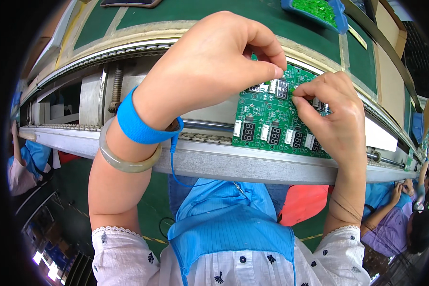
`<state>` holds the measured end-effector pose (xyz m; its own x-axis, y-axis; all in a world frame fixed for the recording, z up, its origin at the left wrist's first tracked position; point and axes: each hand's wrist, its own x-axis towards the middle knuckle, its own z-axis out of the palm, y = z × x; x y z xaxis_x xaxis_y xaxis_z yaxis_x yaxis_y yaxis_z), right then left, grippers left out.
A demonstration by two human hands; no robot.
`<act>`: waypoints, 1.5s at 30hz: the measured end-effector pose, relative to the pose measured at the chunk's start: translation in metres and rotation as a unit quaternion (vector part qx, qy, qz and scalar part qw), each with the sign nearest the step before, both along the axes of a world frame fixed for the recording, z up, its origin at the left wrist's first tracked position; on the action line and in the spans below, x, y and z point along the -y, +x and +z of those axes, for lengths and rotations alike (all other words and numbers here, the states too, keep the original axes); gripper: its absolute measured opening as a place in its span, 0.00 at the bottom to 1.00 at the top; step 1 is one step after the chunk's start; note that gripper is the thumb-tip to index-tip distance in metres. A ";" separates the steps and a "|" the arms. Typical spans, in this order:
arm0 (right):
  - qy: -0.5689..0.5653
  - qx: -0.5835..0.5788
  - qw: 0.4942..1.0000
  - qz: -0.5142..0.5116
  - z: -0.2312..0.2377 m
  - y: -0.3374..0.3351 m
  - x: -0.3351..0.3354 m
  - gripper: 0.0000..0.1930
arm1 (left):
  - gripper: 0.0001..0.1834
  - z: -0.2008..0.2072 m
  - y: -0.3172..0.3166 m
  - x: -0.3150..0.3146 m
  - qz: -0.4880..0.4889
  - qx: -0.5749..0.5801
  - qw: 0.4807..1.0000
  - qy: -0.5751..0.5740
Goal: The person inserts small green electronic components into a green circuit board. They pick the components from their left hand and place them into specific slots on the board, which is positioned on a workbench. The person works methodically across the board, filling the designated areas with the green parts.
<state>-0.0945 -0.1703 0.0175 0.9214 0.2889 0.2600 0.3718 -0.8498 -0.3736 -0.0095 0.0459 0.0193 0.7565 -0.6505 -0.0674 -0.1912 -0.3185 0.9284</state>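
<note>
A green circuit board panel (281,114) lies across the conveyor rails, carrying several black digit displays and white connectors. Above its far edge, my left hand (219,55) has thumb and index finger pinched together; whatever is between them is hidden. It wears a blue wrist strap (140,121) with a cord, and a pale bangle (128,162) sits below the strap. From the right, my right hand (333,112) reaches over the board, with thumb and index finger closed on a small bright green part (292,89) close to a display. Both hands cover parts of the panel.
A blue bin (339,19) full of small green parts stands on the green bench (176,18) beyond the rail. The metal near rail (200,159) runs between my body and the board. Other people (391,224) sit farther along on the right, and another at far left.
</note>
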 end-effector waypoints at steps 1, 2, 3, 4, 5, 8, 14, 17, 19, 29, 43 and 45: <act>0.002 0.001 1.000 0.002 0.000 0.000 0.000 0.07 | 0.08 0.000 0.000 0.001 0.001 0.000 1.000 -0.001; 0.001 0.002 1.000 0.001 0.000 0.000 0.001 0.07 | 0.08 -0.001 0.000 0.001 0.001 0.000 1.000 -0.002; 0.002 0.003 1.000 0.000 0.000 0.000 0.001 0.07 | 0.08 -0.001 0.000 0.001 0.003 0.001 1.000 -0.002; 0.002 0.005 1.000 0.000 0.000 0.000 0.002 0.07 | 0.08 -0.002 -0.001 0.001 0.001 0.007 1.000 -0.006; 0.018 0.001 1.000 -0.007 0.000 0.000 0.003 0.06 | 0.08 -0.003 -0.001 0.001 -0.001 0.012 1.000 -0.010; 0.050 -0.006 0.998 -0.024 -0.001 0.001 0.007 0.04 | 0.07 -0.002 -0.002 0.002 -0.012 0.012 1.000 0.002; 0.073 0.000 0.997 -0.039 0.000 0.004 0.012 0.04 | 0.06 -0.005 -0.006 0.004 -0.023 0.068 0.997 0.013; 0.090 0.009 0.995 -0.044 0.002 0.006 0.016 0.05 | 0.06 -0.002 -0.009 0.004 -0.026 0.083 0.996 0.035; 0.108 0.006 0.993 -0.045 -0.001 0.005 0.019 0.05 | 0.06 -0.003 -0.010 0.005 -0.033 0.123 0.990 0.053; 0.120 0.031 0.992 -0.035 -0.003 0.005 0.027 0.07 | 0.06 0.000 -0.014 0.010 -0.029 0.170 0.979 0.109; 0.111 0.072 0.991 -0.037 -0.004 0.002 0.031 0.05 | 0.05 0.001 -0.017 0.015 -0.043 0.240 0.959 0.143; 0.111 0.072 0.991 -0.037 -0.004 0.002 0.031 0.05 | 0.05 0.002 -0.017 0.016 -0.043 0.240 0.959 0.145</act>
